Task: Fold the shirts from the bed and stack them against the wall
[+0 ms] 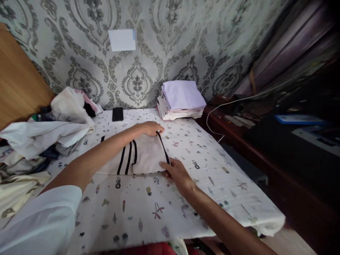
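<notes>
A white garment with black stripes and black edging (pixel 148 154) lies partly folded on the patterned white sheet (pixel 143 212). At its far right corner, my left hand (pixel 153 128) pinches the black edge between thumb and fingers. My right hand (pixel 176 172) grips the near right corner, thumb on top and fingers curled underneath. The black trim runs taut between the two hands. My left forearm covers part of the garment's left side.
Rumpled clothes (pixel 63 124) are heaped at the left. By the patterned wall lie a black phone (pixel 117 114) and a folded stack topped with lilac cloth (pixel 182 95). A white cable (pixel 233 101) crosses the dark furniture (pixel 265 166) at the right.
</notes>
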Tool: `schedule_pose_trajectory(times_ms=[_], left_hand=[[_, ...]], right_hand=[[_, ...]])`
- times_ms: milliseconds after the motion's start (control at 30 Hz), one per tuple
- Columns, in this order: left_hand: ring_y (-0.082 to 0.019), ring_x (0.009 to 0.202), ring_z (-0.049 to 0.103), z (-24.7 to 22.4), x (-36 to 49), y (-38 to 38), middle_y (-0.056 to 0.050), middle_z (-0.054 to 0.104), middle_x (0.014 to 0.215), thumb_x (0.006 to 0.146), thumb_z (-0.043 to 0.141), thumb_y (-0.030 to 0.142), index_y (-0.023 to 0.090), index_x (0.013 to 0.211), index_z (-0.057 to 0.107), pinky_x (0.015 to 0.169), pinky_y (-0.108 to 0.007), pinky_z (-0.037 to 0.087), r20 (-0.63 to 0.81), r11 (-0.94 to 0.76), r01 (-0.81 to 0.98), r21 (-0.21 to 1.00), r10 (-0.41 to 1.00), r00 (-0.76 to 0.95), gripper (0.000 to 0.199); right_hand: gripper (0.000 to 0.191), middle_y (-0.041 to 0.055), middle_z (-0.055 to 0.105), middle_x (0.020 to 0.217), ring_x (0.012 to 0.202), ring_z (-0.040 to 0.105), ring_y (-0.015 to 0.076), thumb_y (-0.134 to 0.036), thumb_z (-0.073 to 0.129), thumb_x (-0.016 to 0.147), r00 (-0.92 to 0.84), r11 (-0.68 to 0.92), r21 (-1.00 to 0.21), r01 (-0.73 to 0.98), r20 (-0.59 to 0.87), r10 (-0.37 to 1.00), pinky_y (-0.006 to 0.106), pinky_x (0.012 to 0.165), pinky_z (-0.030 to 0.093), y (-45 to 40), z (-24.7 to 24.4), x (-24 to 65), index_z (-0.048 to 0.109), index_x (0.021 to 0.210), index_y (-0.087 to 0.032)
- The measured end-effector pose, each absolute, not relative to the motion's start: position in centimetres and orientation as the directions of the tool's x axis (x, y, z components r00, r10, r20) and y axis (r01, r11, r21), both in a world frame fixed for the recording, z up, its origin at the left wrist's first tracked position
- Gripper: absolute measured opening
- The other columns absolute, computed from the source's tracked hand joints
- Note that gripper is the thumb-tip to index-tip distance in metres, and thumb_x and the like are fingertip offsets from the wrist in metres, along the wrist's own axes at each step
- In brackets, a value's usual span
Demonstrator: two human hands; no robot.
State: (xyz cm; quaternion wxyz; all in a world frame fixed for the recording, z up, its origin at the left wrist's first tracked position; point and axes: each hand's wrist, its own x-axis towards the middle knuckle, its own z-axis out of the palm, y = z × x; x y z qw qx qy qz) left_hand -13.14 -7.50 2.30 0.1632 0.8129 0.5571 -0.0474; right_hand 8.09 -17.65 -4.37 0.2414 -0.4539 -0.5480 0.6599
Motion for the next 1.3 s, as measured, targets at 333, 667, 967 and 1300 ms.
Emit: schedule_pose_trajectory(times_ms=[333, 667, 967, 1300], left_hand=[[-0.015, 0.049, 0.067, 3.6, -14.3, -7.7, 0.001, 0.065, 0.063, 0.078, 0.053, 0.003, 0.020, 0.095, 0.054, 0.049, -0.020, 0.046, -0.122, 0.011, 0.633, 0.774, 0.984, 0.133, 0.025], [-0.013, 0.059, 0.066, 2.6, -24.4, -15.7, 0.000, 0.067, 0.073, 0.074, 0.063, 0.008, 0.018, 0.091, 0.056, 0.060, -0.025, 0.056, -0.087, 0.096, 0.128, 0.987, 0.993, -0.075, 0.021], [-0.012, 0.054, 0.059, -3.9, -29.6, -22.2, 0.001, 0.059, 0.065, 0.070, 0.076, 0.024, 0.017, 0.083, 0.058, 0.051, -0.022, 0.050, -0.252, 0.221, -0.128, 0.967, 0.905, -0.343, 0.024], [-0.013, 0.054, 0.050, -4.5, -29.3, -23.0, 0.004, 0.050, 0.060, 0.072, 0.063, 0.016, 0.020, 0.081, 0.059, 0.053, -0.022, 0.041, -0.122, 0.284, 0.241, 0.928, 0.843, -0.524, 0.011]], right_hand=[[0.032, -0.0077, 0.040, 0.050, 0.048, 0.035, 0.0099, -0.048, 0.064, 0.070, -0.222, 0.051, -0.977, 0.209, 0.003, 0.975, 0.024, 0.045, 0.031, -18.1, -1.3, 8.3, 0.044, 0.067, -0.023], [0.005, -0.0031, 0.057, 0.067, 0.059, 0.053, 0.0131, -0.026, 0.053, 0.083, -0.616, 0.560, -0.758, 0.335, 0.273, 0.739, 0.024, 0.056, 0.037, -23.0, -0.9, -1.0, 0.051, 0.080, -0.022], [0.016, 0.0053, 0.070, 0.094, 0.082, 0.067, 0.0195, -0.013, 0.050, 0.093, -0.918, 0.916, -0.193, 0.351, 0.120, 0.377, 0.030, 0.064, 0.044, -25.9, -3.5, -6.7, 0.064, 0.098, -0.019], [0.020, 0.0065, 0.067, 0.090, 0.079, 0.062, 0.0173, -0.010, 0.047, 0.095, -0.942, 0.967, -0.141, 0.211, 0.234, 0.240, 0.029, 0.066, 0.046, -26.4, -4.9, -6.7, 0.066, 0.095, -0.018]])
